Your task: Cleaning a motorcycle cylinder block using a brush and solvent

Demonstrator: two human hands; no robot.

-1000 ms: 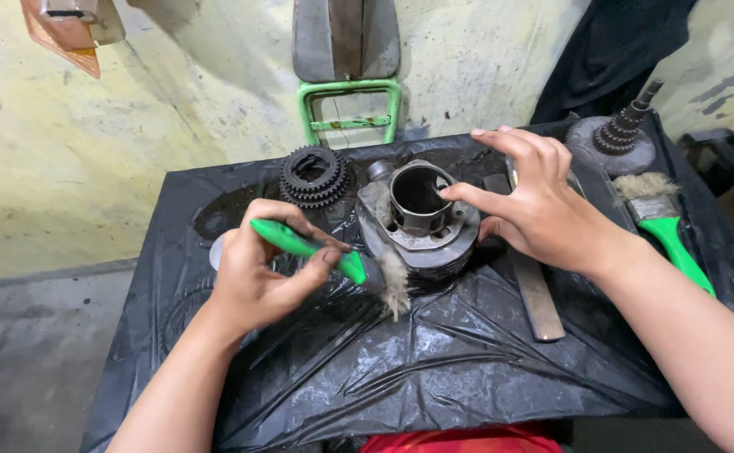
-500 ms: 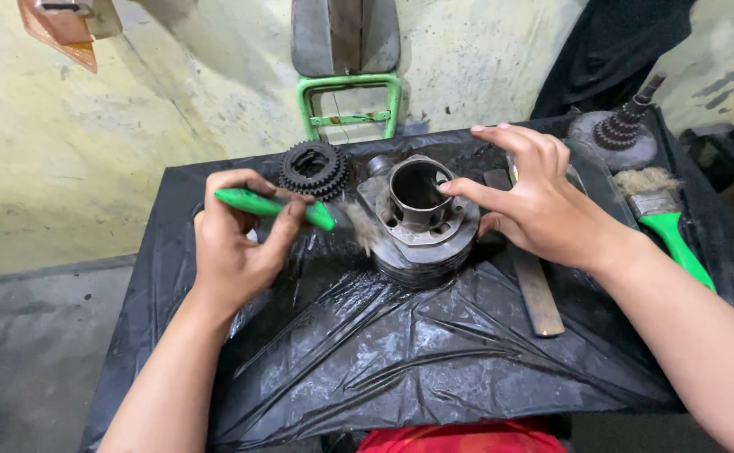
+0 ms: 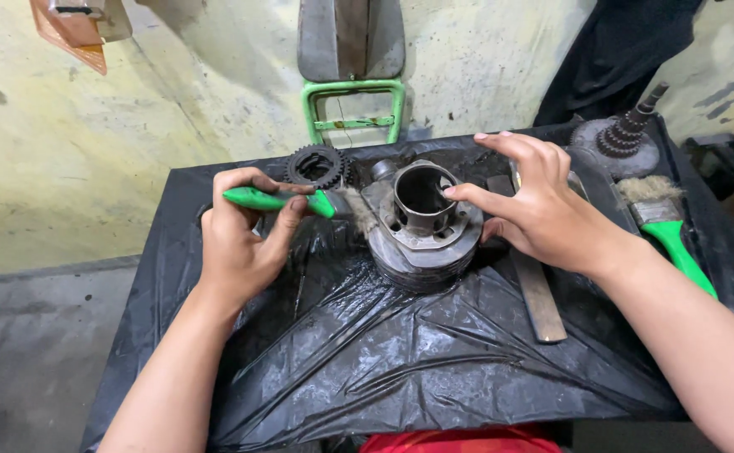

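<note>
Brush (image 3: 279, 201) pinched by left hand (image 3: 237, 243), bristles shifted up | right hand (image 3: 543, 214) spread, steadying cylinder (image 3: 421, 222)

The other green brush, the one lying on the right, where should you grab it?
Probably by its green handle, coming from above on the near side. The spare brush lies flat on the black plastic sheet, bristles pointing away toward the wall, handle angled toward the person. The handle is long and bare, right beside the right hand, which rests on the metal cylinder.
</note>
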